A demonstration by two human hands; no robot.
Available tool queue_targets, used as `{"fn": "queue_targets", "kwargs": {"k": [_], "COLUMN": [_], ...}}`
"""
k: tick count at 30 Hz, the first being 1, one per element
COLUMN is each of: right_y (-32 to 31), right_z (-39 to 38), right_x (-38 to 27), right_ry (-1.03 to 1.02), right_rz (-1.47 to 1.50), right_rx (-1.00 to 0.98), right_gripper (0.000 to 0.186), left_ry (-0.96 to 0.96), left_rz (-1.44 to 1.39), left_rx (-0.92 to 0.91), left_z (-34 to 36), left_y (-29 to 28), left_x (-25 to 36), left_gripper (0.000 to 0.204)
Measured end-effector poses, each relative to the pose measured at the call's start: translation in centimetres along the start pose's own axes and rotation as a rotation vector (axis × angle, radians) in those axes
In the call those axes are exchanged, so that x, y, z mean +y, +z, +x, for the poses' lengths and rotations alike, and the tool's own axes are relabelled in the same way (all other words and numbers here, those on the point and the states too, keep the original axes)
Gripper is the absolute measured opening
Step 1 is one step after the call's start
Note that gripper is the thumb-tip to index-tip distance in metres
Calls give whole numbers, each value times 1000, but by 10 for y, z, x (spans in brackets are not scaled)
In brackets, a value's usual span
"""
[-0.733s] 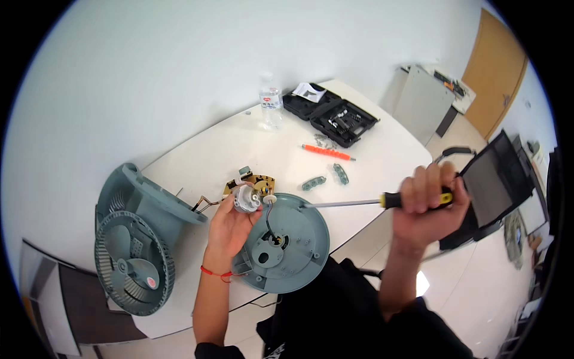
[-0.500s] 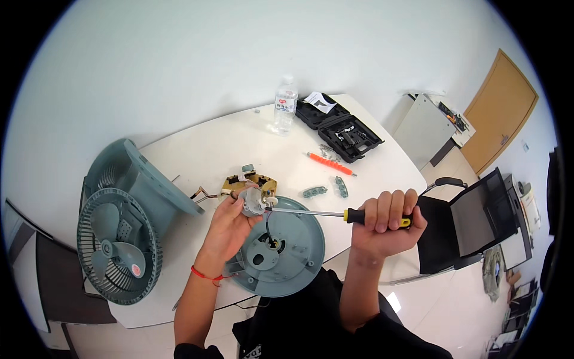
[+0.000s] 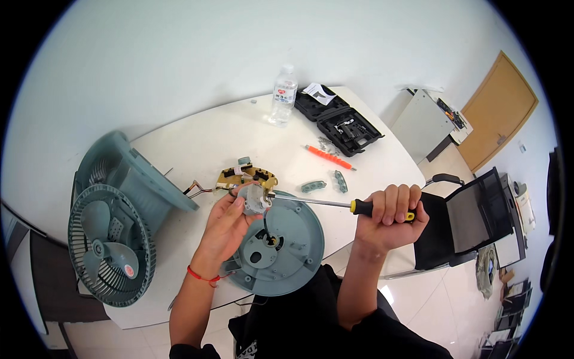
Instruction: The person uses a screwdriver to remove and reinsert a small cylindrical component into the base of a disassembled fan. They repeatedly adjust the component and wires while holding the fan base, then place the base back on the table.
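My left hand [image 3: 226, 222] pinches a small grey-white geared part [image 3: 252, 198], possibly a little motor, with a yellowish piece on its right side. My right hand [image 3: 391, 216] is wrapped round the black-and-yellow handle of a screwdriver [image 3: 317, 202]. Its long shaft points left, and the tip meets the right side of the held part. Below lies a round grey-green fan base [image 3: 287, 251], turned so its ribbed inside shows, with a dark cable rising from its centre. Behind my left hand sits a tan circuit board [image 3: 246, 175] with wires attached.
A grey-green fan [image 3: 110, 251] with its housing stands at the left. Farther back are a water bottle [image 3: 284, 96], an open black tool case [image 3: 350, 131], an orange pen-shaped tool [image 3: 330, 158], loose screws and two small green parts [image 3: 313, 186]. A black chair [image 3: 460, 215] stands right of the table.
The view has shifted slightly. The screwdriver now slopes down more toward its handle, and my right hand sits a little farther right. Both grips are kept.
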State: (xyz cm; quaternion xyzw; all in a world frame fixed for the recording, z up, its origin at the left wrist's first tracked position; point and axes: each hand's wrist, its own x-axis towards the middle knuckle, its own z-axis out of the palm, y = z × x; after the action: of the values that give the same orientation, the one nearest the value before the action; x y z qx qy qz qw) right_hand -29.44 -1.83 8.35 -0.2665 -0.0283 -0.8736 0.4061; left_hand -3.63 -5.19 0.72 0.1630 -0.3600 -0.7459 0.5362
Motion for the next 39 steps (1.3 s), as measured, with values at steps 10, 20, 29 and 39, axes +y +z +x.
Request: {"fn": "queue_targets", "kwargs": {"k": [10,20,29,39], "right_y": [-4,-5,-7,11], "right_z": [-5,-3,-3,-5], "right_x": [1,-1,-1,-6], "right_ry": [18,-12,5,-25], "right_rz": [86,90,48,-166], "right_rx": [94,100,51,215], "right_gripper": [21,22,23,21], "left_ry": [-33,-64,-58,-84], "left_rz": [-25,-41,-32,19], "left_rx": [57,37,33,16], "left_z": [-1,-1,-1,2], "left_y": [0,-5,-6,-8], "left_x": [0,-5,-5,-10], "left_gripper": [46,42,45,43]}}
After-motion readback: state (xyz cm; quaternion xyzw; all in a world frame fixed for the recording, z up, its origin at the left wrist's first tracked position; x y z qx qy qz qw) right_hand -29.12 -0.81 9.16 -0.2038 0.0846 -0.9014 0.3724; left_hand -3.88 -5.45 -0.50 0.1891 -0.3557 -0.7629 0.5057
